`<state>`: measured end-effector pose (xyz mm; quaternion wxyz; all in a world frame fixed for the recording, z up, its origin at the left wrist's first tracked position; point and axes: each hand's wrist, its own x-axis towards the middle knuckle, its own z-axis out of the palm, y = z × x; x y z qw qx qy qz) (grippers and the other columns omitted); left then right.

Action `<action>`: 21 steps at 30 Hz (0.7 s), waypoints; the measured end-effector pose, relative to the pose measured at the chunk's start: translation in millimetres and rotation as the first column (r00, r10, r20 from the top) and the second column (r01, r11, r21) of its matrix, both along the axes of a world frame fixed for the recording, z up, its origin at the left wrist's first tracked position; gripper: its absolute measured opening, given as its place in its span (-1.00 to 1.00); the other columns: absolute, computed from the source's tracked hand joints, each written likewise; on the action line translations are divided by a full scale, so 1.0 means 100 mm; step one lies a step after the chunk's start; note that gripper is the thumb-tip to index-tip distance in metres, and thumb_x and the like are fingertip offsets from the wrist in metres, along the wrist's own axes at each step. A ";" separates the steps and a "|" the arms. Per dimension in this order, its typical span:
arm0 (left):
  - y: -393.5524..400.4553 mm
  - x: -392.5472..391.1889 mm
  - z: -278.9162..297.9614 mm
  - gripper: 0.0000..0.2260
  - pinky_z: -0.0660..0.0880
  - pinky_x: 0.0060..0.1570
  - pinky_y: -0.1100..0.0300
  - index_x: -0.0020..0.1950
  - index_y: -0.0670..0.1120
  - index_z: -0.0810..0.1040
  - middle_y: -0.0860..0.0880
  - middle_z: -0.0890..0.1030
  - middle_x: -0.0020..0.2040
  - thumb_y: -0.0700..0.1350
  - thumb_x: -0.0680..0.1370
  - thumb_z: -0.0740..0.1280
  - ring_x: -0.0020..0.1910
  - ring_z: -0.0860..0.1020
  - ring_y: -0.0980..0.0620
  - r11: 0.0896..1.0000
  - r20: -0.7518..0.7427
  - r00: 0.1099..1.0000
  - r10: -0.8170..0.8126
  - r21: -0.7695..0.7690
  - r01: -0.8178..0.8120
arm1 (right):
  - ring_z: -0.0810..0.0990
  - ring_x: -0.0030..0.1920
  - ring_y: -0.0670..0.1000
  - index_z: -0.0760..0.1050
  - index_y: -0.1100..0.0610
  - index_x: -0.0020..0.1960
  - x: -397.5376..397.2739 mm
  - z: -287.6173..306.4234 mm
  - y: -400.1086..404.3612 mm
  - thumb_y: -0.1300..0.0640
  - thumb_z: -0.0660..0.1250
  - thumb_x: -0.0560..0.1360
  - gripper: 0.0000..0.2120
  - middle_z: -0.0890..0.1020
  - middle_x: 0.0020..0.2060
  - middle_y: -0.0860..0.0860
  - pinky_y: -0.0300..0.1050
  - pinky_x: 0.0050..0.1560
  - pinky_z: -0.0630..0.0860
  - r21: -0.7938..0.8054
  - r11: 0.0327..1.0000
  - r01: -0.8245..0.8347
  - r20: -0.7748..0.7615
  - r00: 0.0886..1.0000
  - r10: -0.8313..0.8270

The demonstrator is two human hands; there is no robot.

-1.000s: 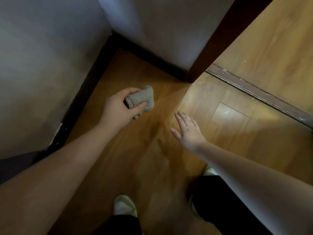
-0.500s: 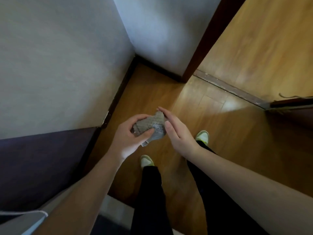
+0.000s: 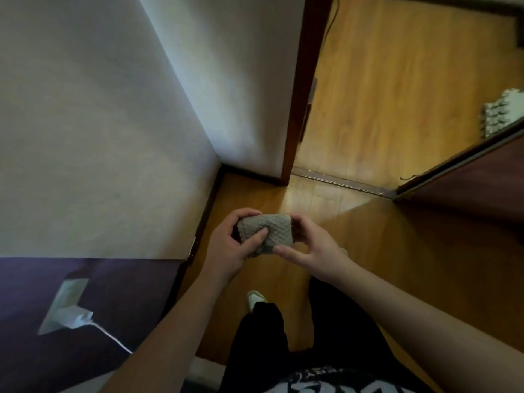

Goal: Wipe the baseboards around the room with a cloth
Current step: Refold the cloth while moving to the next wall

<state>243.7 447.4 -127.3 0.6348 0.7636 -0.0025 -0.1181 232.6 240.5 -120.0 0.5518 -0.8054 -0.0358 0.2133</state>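
I hold a folded grey textured cloth in front of me with both hands, well above the wooden floor. My left hand grips its left end, thumb pressed on top. My right hand grips its right end, fingers curled behind and thumb under the front edge. A dark baseboard runs along the foot of the white wall on the left and turns at the corner along the short far wall up to the door frame.
A dark wooden door frame stands ahead, with a metal threshold strip across the doorway. An open dark door is at the right. On the lower left, a white wall socket with a plug and cable sits on a purple panel. My feet stand on the floor below.
I have stood up from near the floor. My right hand, flat on the floor a second ago, has joined the left on the cloth, which is now folded between both hands.
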 end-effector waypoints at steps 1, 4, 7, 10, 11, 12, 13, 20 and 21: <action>-0.03 -0.02 0.07 -0.72 0.59 -0.11 0.26 0.11 0.30 0.54 0.19 0.60 0.10 0.18 0.42 0.46 0.10 0.60 0.10 0.999 0.005 0.999 -0.037 0.013 0.036 | 0.56 0.14 -0.18 0.37 -0.07 0.29 -0.08 0.06 -0.01 -0.22 0.44 0.39 -0.44 0.55 0.15 -0.16 -0.15 0.12 0.59 -0.018 1.000 0.023 0.003 1.000 -0.023; -0.19 -0.09 0.30 -0.74 0.59 -0.11 0.27 0.12 0.27 0.55 0.19 0.60 0.09 0.18 0.45 0.42 0.08 0.60 0.11 0.994 0.023 0.995 -0.101 0.030 0.100 | 0.57 0.09 -0.22 0.36 -0.13 0.22 -0.25 0.25 -0.12 -0.06 0.47 0.43 -0.56 0.56 0.09 -0.19 -0.18 0.08 0.61 -0.046 0.992 0.116 0.051 0.992 -0.113; -0.41 -0.13 0.47 -0.76 0.57 -0.14 0.32 0.14 0.26 0.54 0.22 0.59 0.07 0.20 0.48 0.38 0.07 0.59 0.14 0.989 0.029 0.989 -0.145 0.041 0.144 | 0.58 0.06 -0.23 0.39 -0.12 0.19 -0.30 0.44 -0.34 -0.01 0.47 0.43 -0.60 0.57 0.05 -0.20 -0.25 0.03 0.61 -0.053 0.985 0.162 0.096 0.983 -0.157; -0.70 -0.15 0.58 -0.66 0.60 -0.16 0.23 0.18 0.22 0.52 0.21 0.58 0.08 0.31 0.47 0.36 0.07 0.60 0.12 0.982 -0.045 0.981 -0.187 0.017 0.188 | 0.57 0.02 -0.26 0.37 -0.16 0.17 -0.36 0.60 -0.65 -0.04 0.47 0.43 -0.60 0.54 -0.01 -0.27 -0.36 -0.03 0.58 -0.097 0.977 0.190 0.153 0.973 -0.174; -0.80 -0.16 0.59 -0.62 0.61 -0.14 0.19 0.19 0.21 0.52 0.19 0.59 0.09 0.34 0.46 0.35 0.06 0.61 0.09 0.979 -0.082 0.976 -0.202 0.005 0.203 | 0.56 0.01 -0.27 0.36 -0.18 0.16 -0.40 0.64 -0.76 -0.06 0.46 0.42 -0.60 0.53 -0.03 -0.28 -0.38 -0.06 0.57 -0.100 0.975 0.199 0.166 0.969 -0.181; -0.93 -0.17 0.59 -0.60 0.61 -0.13 0.17 0.19 0.21 0.52 0.18 0.60 0.09 0.37 0.45 0.34 0.06 0.62 0.07 0.975 -0.117 0.968 -0.221 -0.002 0.222 | 0.57 0.01 -0.27 0.36 -0.19 0.14 -0.44 0.68 -0.88 -0.08 0.46 0.41 -0.61 0.53 -0.04 -0.29 -0.38 -0.07 0.58 -0.096 0.973 0.211 0.171 0.966 -0.193; -1.08 -0.19 0.60 -0.59 0.61 -0.12 0.17 0.18 0.22 0.52 0.17 0.60 0.08 0.40 0.44 0.32 0.06 0.63 0.06 0.970 -0.145 0.960 -0.240 0.002 0.242 | 0.58 0.01 -0.26 0.36 -0.20 0.12 -0.49 0.71 -1.02 -0.11 0.45 0.39 -0.62 0.54 -0.04 -0.27 -0.35 -0.07 0.59 -0.088 0.971 0.224 0.169 0.964 -0.207; -2.25 -0.36 0.82 -0.56 0.55 -0.04 0.35 0.23 0.41 0.43 0.32 0.55 0.15 0.49 0.40 0.28 0.13 0.57 0.23 0.850 -0.096 0.857 -0.507 0.110 0.515 | 0.62 -0.04 -0.24 0.44 -0.13 0.06 -0.84 0.89 -2.21 -0.08 0.49 0.42 -0.70 0.62 -0.03 -0.14 -0.31 -0.17 0.59 0.060 0.917 0.395 0.138 0.906 -0.399; -2.43 -0.38 0.85 -0.52 0.55 -0.02 0.35 0.28 0.45 0.38 0.37 0.51 0.18 0.44 0.39 0.35 0.16 0.54 0.26 0.820 -0.096 0.827 -0.554 0.111 0.562 | 0.63 -0.06 -0.23 0.46 -0.08 0.09 -0.89 0.91 -2.37 -0.09 0.48 0.43 -0.68 0.62 -0.03 -0.12 -0.32 -0.22 0.57 0.076 0.903 0.424 0.124 0.894 -0.430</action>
